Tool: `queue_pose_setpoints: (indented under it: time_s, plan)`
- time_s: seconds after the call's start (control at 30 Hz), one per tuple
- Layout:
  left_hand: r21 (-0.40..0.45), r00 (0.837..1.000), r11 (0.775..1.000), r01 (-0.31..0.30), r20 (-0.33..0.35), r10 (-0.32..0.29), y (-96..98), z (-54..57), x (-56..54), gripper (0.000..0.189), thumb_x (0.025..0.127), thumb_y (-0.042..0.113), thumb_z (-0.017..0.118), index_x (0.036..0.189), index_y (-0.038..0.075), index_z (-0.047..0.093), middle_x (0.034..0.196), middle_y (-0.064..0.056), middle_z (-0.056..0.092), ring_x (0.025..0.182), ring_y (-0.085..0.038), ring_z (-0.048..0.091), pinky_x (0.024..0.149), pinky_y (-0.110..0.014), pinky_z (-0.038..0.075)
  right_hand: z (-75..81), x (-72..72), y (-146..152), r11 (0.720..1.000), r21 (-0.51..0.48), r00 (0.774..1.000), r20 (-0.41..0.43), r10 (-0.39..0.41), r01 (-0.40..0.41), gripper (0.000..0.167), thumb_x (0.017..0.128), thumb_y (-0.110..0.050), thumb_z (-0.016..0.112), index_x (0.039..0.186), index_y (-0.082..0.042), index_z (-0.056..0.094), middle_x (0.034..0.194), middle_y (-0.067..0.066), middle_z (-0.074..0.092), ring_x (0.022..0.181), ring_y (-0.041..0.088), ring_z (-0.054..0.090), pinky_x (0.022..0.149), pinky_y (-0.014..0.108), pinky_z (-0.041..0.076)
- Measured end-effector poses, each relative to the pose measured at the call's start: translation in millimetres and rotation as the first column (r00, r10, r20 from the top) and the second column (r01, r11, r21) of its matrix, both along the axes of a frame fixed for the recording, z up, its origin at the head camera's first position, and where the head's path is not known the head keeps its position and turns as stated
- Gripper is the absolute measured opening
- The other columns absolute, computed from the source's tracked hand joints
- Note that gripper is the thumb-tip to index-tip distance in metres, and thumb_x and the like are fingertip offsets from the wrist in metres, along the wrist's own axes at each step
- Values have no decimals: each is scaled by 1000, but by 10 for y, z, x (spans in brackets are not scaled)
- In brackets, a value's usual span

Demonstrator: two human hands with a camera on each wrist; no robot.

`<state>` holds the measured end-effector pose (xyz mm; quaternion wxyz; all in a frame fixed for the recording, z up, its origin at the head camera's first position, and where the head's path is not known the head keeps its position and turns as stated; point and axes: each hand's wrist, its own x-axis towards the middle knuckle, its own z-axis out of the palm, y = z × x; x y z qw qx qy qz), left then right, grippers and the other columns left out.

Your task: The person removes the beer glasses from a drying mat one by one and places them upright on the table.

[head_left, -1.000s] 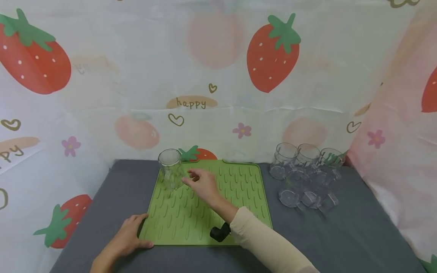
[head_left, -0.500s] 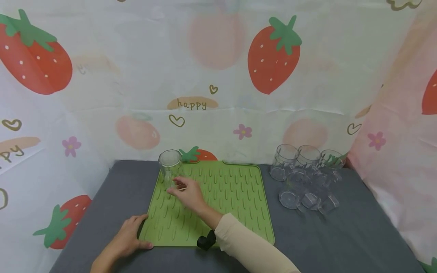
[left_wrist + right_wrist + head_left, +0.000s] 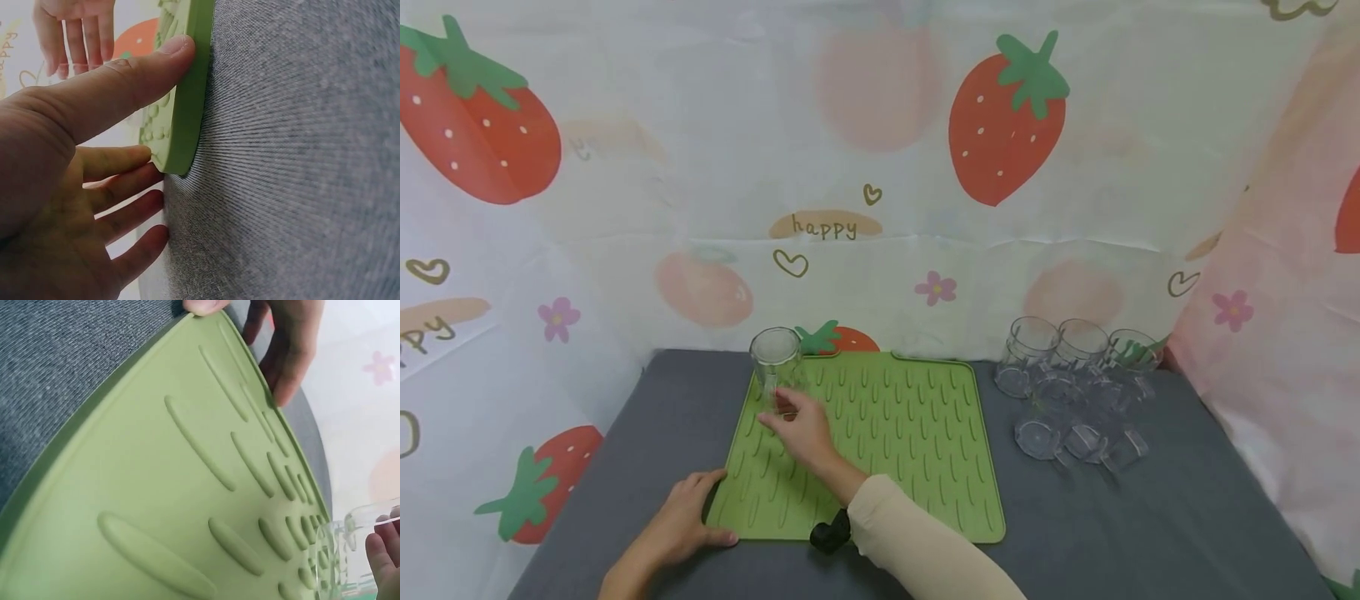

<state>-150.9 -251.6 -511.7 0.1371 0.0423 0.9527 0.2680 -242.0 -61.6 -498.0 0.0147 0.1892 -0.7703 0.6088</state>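
A clear glass mug (image 3: 777, 348) stands near the back left corner of a green ridged mat (image 3: 895, 450). My right hand (image 3: 805, 429) is at the near side of this mug, thumb and fingers apart. In the right wrist view, those fingers (image 3: 376, 553) overlap the glass mug (image 3: 340, 550) by its handle; I cannot tell whether they touch it. My left hand (image 3: 681, 517) rests at the mat's front left corner. In the left wrist view, the thumb (image 3: 131, 78) lies on the mat's edge (image 3: 190, 94), and the straight forefinger meets its corner.
Several clear mugs (image 3: 1037, 437) stand grouped on the grey cloth (image 3: 1075, 533), right of the mat. A strawberry-printed curtain (image 3: 880, 150) closes off the back and sides. A black device (image 3: 831, 533) sits at my right wrist.
My right hand has moved left and slightly toward me, from the mug's right side to its near side. The glass mug and my left hand stay in place.
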Motion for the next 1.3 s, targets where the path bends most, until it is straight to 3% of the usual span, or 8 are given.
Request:
queue_pose_setpoints:
  time_s: [0.17,0.33,0.47,0.63,0.77,1.1,1.3]
  plan:
    - [2,1000,1000,-3,-4,3,-12,-3,-11,99,64,38,89,139,-8,44,133,-29,49,126,-52,41,98,-64,40,3,-21,-88,996,66,997,-41,-61,64,41,91,-14,69,129,-1,60,109,17,71,100,27,68,84,22,54]
    - [7,1000,1000,-7,-12,7,-16,-29,8,100,63,39,89,139,-7,44,133,-28,49,126,-52,41,99,-64,39,13,-3,-159,983,144,991,-81,-103,114,38,90,-15,69,126,-3,62,94,10,72,81,12,65,71,17,51]
    - [10,1000,1000,-23,3,23,-14,-41,18,100,63,39,89,140,-6,44,134,-27,49,127,-51,41,99,-64,39,-3,8,-194,982,135,990,-71,-124,132,30,91,-14,69,120,-5,66,89,6,72,73,4,59,64,14,47]
    - [2,1000,1000,-27,14,27,-5,-26,3,100,63,40,89,140,-5,44,134,-26,49,127,-50,41,99,-64,39,-4,-8,-201,980,113,984,-83,-157,166,21,92,-16,68,110,-6,69,85,6,73,68,4,61,58,13,45]
    - [-6,1000,1000,-24,11,24,2,-18,-5,99,64,39,89,141,-5,44,134,-26,49,127,-50,41,100,-64,39,-11,-29,-164,975,116,975,-138,-174,190,17,93,-15,66,105,-3,69,82,8,72,63,7,63,55,13,45]
    - [1,999,1000,-7,-41,7,1,-18,17,98,62,36,90,138,-8,45,132,-27,51,125,-50,43,101,-63,38,26,-34,-16,944,192,947,-230,-223,268,14,92,-15,67,100,-4,71,73,5,68,57,-1,47,52,12,37]
    - [9,1000,1000,-12,-26,12,8,-5,24,99,63,36,90,139,-8,45,132,-28,50,126,-50,42,100,-63,38,32,-30,48,937,210,946,-224,-233,280,13,92,-13,67,100,-4,72,74,5,70,55,-1,44,49,12,36]
